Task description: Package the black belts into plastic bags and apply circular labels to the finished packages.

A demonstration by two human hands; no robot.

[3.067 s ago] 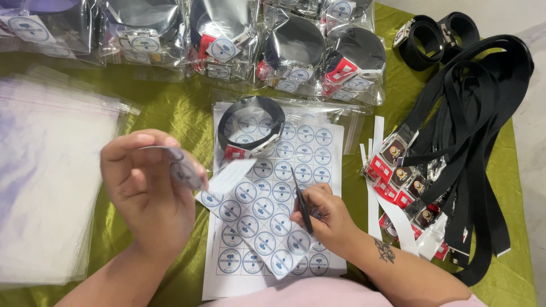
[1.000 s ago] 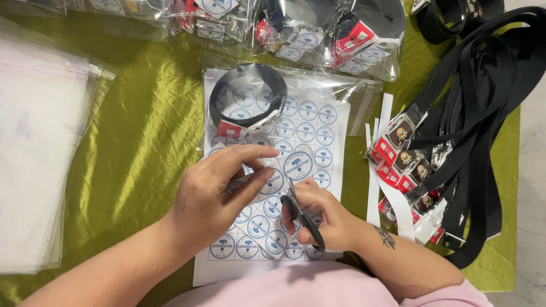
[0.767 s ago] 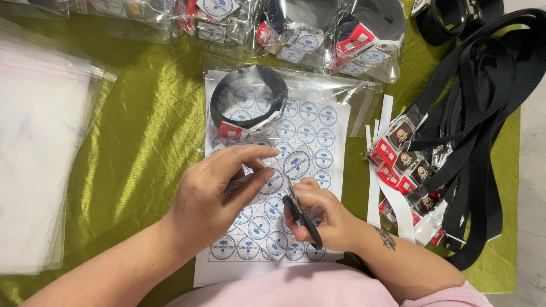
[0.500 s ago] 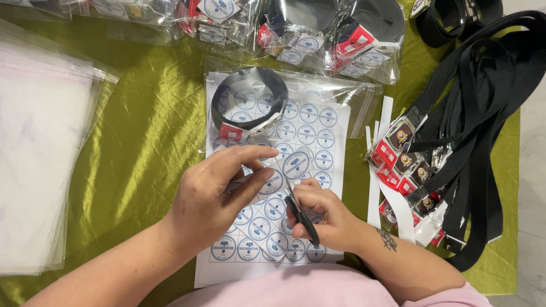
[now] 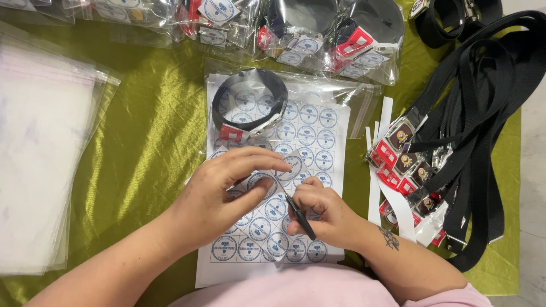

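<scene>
**A:** Head view, panel one: what are the two hands doing?

**B:** The left hand is lying over a white sheet of round blue-and-white stickers, its fingers closing loosely on a strip of stickers that is lifting off the sheet. The right hand is curling tightly around black scissors, whose blades are pointing up and left, touching the strip's edge. Whether the blades are parted cannot be told.

**A:** Where is the sheet sitting?

**B:** It is lying flat on a shiny green cloth, directly in front of the person, whose pink garment is showing at the lower edge.

**A:** What is resting on the sheet's upper part?

**B:** A coiled black belt in a clear bag is overlapping its top left corner.

**A:** And around it?

**B:** A stack of empty clear plastic bags is lying well to the left. A row of bagged belts is running along the far edge. To the right, loose black belts with red-tagged buckles are piling up, and narrow white paper offcuts are lying between them and the sheet.
</scene>
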